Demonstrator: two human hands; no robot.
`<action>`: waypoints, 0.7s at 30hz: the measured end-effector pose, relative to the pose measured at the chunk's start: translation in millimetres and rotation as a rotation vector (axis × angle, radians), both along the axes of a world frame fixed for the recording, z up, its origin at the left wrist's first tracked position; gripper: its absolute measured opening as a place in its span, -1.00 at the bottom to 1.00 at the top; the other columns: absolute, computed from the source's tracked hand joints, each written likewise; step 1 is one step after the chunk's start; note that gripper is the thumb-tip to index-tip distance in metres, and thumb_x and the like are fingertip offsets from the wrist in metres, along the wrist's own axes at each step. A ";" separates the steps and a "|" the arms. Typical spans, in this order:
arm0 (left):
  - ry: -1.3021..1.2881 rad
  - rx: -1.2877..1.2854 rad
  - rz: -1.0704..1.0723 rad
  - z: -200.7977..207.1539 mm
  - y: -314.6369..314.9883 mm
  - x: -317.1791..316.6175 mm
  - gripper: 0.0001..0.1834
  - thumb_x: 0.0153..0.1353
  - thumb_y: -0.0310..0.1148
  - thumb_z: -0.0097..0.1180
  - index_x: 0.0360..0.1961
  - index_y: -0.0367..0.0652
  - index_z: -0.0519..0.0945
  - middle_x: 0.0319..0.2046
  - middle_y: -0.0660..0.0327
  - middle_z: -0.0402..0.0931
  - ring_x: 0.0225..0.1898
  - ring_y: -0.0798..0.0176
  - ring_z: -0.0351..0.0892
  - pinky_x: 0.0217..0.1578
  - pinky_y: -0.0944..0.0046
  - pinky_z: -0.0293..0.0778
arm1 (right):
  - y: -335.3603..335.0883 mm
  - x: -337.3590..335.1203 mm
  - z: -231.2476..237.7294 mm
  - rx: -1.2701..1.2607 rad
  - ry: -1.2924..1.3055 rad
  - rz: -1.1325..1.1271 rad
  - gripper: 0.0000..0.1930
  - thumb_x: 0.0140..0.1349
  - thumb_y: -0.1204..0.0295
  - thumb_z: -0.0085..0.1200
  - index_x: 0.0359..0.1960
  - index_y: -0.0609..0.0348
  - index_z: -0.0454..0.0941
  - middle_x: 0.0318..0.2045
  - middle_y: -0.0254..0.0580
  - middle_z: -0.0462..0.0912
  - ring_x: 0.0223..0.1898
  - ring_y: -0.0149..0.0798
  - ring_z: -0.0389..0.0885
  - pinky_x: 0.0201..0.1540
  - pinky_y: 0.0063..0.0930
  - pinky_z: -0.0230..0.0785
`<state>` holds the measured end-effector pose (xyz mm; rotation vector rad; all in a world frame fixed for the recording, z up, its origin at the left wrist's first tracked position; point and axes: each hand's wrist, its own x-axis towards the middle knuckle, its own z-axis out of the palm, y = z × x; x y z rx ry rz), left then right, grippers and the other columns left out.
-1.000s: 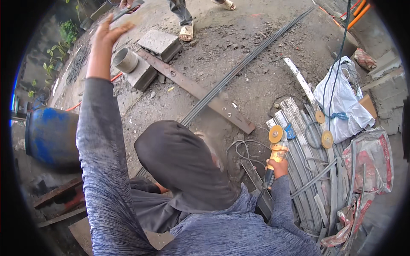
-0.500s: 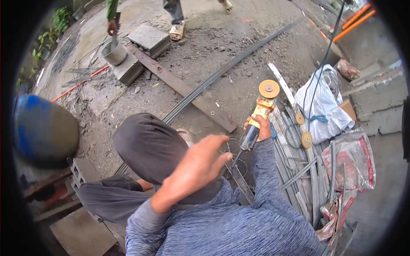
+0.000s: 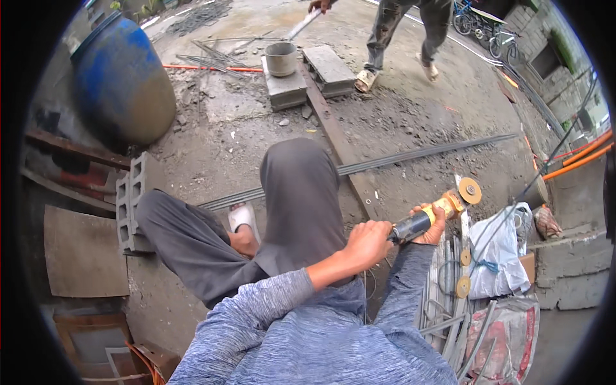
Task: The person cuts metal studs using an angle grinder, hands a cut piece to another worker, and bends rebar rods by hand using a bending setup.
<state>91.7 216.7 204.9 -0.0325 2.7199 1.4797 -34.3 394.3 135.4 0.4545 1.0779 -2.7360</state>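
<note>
An angle grinder (image 3: 420, 221) with a yellow head and dark rear body is held in front of me on the right. Its round tan disc (image 3: 470, 190) points away to the upper right. My right hand (image 3: 435, 226) is wrapped round the yellow body from below. My left hand (image 3: 369, 245) is closed at the grinder's rear end, where the cord would leave; the fingertips are partly hidden. My raised knee (image 3: 301, 186) is just left of the tool. Beneath lies a bundle of thin metal bars (image 3: 417, 154) across a rusty flat steel beam (image 3: 337, 131).
Right of me lie metal strips (image 3: 443, 282), loose discs (image 3: 463, 286), a white sack (image 3: 500, 250) and a torn bag (image 3: 504, 333). Hollow blocks (image 3: 138, 199) and a blue barrel (image 3: 125, 80) stand left. Ahead, a person (image 3: 382, 38) is near a bucket (image 3: 281, 59) on a block.
My left hand has come down from before my knee to the grinder's rear end and closed there. The grinder has tilted rightward in my right hand. The view has swung left and up.
</note>
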 end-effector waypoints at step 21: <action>0.294 0.730 0.263 86.0 -174.1 31.5 -0.77 0.37 -0.38 0.16 -0.08 -0.36 0.61 -0.39 0.08 0.66 -0.42 0.36 0.65 -0.39 0.30 0.58 | -7.2 1.1 -46.1 0.473 -0.168 0.113 -0.74 0.07 0.46 0.26 -0.24 0.25 0.47 -0.48 -0.16 0.61 -0.58 -0.22 0.65 -0.53 -0.35 0.58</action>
